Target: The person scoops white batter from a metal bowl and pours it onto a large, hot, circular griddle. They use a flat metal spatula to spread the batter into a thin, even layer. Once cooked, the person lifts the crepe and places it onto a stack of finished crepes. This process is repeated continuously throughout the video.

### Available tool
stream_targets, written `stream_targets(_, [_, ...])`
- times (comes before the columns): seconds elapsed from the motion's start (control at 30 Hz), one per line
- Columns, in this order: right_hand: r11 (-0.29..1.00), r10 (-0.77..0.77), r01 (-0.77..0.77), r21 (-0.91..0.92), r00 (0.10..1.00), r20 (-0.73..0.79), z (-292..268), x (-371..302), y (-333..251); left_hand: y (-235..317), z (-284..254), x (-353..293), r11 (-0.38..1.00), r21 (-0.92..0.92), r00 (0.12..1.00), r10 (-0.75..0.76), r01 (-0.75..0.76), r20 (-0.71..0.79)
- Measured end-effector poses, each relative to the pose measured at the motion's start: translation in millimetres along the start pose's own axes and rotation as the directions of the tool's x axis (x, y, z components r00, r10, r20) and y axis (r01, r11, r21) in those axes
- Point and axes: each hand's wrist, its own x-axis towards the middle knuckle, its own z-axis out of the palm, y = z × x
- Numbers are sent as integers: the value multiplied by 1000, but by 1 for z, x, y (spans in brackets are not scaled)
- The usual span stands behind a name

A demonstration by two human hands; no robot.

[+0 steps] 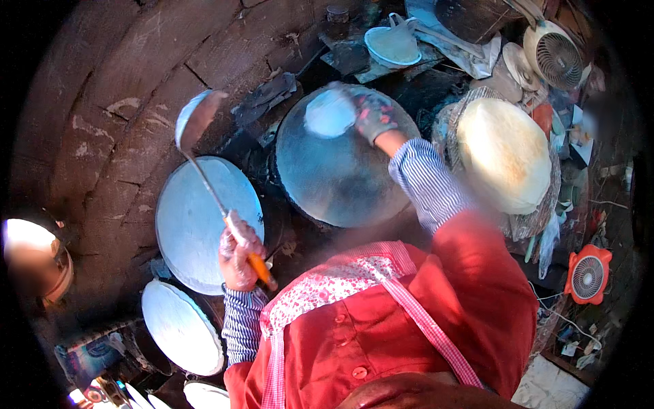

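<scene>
My left hand (240, 255), smeared with something pale, is closed round the orange-ended handle of a long ladle (194, 129). The ladle tilts up and left, its bowl above a round pale-topped pan (204, 225). Over a wide, dark round griddle (340, 184), my right hand (376, 117) wears a grey glove with red patches. Its fingers are blurred and seem to grip the edge of a round whitish thing (330, 114), also blurred by motion; its kind cannot be made out. That thing is at the griddle's far part; whether it touches the surface is unclear.
A large pale round flatbread (504, 157) lies on a round stand at the right. Another white-topped round pan (182, 328) is at lower left. Far back is a blue-rimmed basin (394, 46). A small orange fan (587, 275) and a pale fan (555, 54) stand at the right.
</scene>
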Motion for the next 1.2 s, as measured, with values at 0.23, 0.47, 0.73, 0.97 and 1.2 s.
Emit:
stream_targets(0.23, [966,-207,257,-17,815,541,-44,-56,-69,10,-31,-34,978,201,964,102,-52,-247])
stream_targets(0.47, [995,-81,87,-43,987,135,-45,14,-37,14,-56,-56,989,124,936,114,-76,-332])
stream_targets(0.73, [902,-403,427,-66,886,229,-5,-65,-53,17,-65,-63,987,143,913,128,-78,-388])
stream_targets(0.97, [952,-300,298,-70,954,-18,9,-30,-17,18,-59,-80,987,111,912,151,-117,-381])
stream_targets(1.2, [841,-531,542,-17,829,174,-4,2,-73,3,-22,-109,976,130,870,214,-174,-444])
